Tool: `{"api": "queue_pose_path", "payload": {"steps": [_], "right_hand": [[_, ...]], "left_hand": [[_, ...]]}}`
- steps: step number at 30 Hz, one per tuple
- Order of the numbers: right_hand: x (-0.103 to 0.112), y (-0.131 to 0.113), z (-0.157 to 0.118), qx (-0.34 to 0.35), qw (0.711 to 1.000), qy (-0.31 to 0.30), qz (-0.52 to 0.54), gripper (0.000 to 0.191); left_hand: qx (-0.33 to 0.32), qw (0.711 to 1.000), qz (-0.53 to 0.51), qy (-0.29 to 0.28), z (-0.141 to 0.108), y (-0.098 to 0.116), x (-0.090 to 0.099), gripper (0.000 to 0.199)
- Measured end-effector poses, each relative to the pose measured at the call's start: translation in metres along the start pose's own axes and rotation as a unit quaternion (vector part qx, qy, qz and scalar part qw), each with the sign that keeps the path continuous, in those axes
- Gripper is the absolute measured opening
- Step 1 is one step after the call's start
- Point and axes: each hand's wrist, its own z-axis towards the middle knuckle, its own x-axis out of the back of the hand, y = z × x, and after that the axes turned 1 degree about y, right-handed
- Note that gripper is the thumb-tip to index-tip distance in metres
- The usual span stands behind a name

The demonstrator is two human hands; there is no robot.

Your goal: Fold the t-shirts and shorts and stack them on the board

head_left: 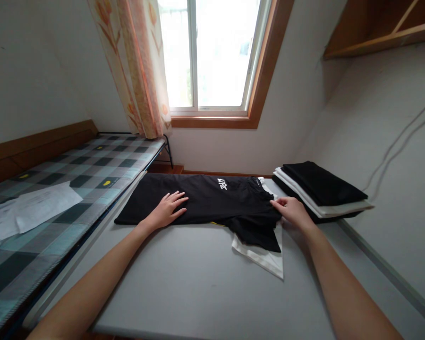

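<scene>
Black trousers (198,193) with white lettering lie folded lengthwise across the grey table (191,283), the gathered waistband at the right. My left hand (167,209) rests flat on the trouser leg with its fingers spread. At the waistband's near corner, my right hand (291,210) pinches the black fabric between thumb and fingers. A black flap of cloth (257,232) sticks out toward me from under the waist end, and white cloth (264,259) shows beneath it.
Folded black and white clothes (322,186) are stacked at the table's right back, beside the wall. On the left stands a bed with a checked cover (78,189), and papers (35,208) lie on it. Behind the table are a window and a curtain (138,66). A wooden shelf (382,45) hangs upper right.
</scene>
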Motion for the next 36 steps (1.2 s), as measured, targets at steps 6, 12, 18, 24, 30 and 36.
{"api": "queue_pose_path", "payload": {"steps": [6,12,18,24,30,36], "right_hand": [[0.008,-0.042,-0.015,0.129,0.989,-0.074,-0.002,0.045],[-0.027,-0.079,-0.042,0.201,0.936,-0.285,0.043,0.032],[-0.041,-0.088,-0.049,0.212,0.929,-0.301,0.029,0.014],[-0.019,-0.078,-0.039,0.198,0.912,-0.357,0.04,0.018],[-0.022,-0.074,-0.04,0.167,0.907,-0.384,0.048,0.016],[-0.027,-0.08,-0.041,0.159,0.918,-0.344,0.112,0.004]], "left_hand": [[0.003,1.0,0.005,-0.025,0.0,-0.001,-0.005,0.05],[0.007,0.999,0.008,-0.032,0.0,-0.003,-0.005,0.051],[0.008,0.999,0.006,-0.034,0.0,-0.003,-0.005,0.051],[0.01,0.999,0.0,-0.04,0.001,-0.003,-0.002,0.05],[0.015,0.999,-0.004,-0.041,0.0,-0.002,-0.001,0.05],[0.026,0.999,-0.017,-0.02,0.002,0.003,-0.002,0.047]]}}
